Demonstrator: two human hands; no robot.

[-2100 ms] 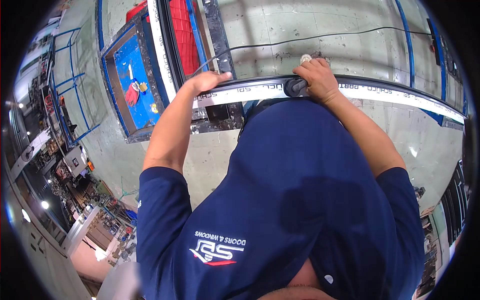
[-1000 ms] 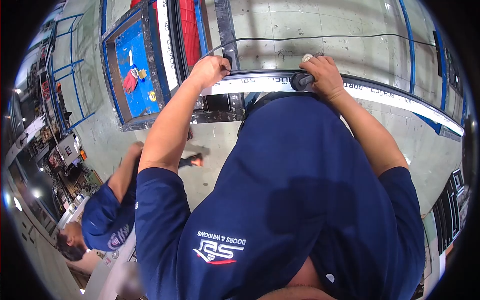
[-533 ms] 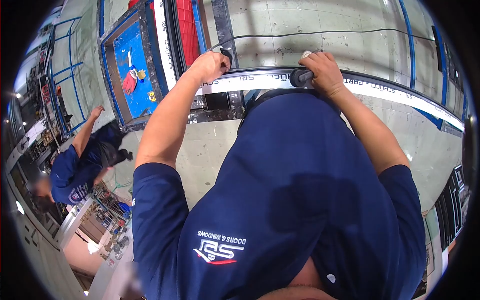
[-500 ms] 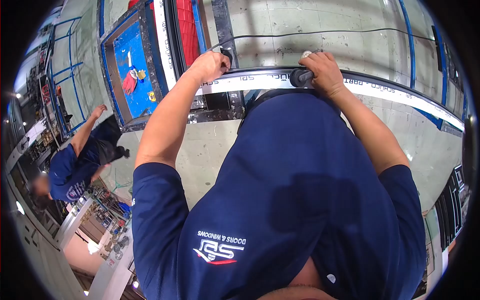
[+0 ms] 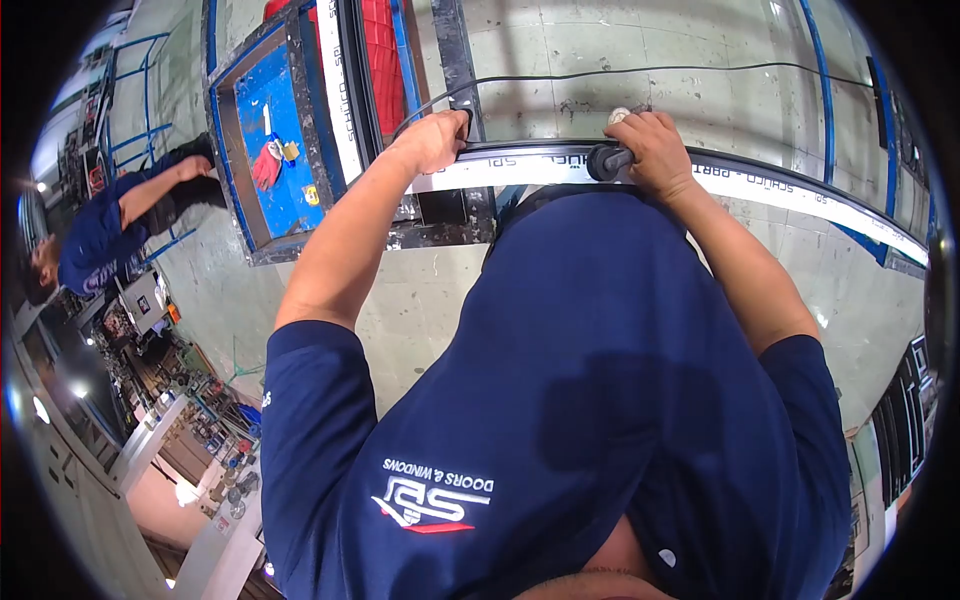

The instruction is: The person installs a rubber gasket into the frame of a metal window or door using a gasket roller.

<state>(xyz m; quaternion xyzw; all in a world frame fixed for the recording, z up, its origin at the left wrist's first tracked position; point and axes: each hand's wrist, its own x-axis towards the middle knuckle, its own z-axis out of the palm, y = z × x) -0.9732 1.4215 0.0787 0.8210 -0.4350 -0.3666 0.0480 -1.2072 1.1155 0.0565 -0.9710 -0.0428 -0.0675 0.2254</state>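
A window or door frame profile [image 5: 740,178], black with white printed protective film, runs across in front of my body. My left hand [image 5: 437,142] is closed at the profile near its left corner, fingers curled down at the black edge; what they pinch is hidden. A thin black strip [image 5: 640,70] passes just beyond this hand and loops away to the right. My right hand [image 5: 655,155] is wrapped round a black tool [image 5: 607,162] with a round, flanged head, resting at the profile. A whitish knob [image 5: 618,116] shows past its fingers.
A second filmed profile [image 5: 345,100] meets the first at the left. Beyond it stands a blue tray [image 5: 265,215] holding a red-and-white glove [image 5: 267,165]. Red padding [image 5: 385,60] lies behind the corner. Another person [image 5: 120,220] is at far left.
My hands and the frame have shifted slightly right and down in view. Both grips look the same. The other person has moved up and away at the left, one hand now by the tray.
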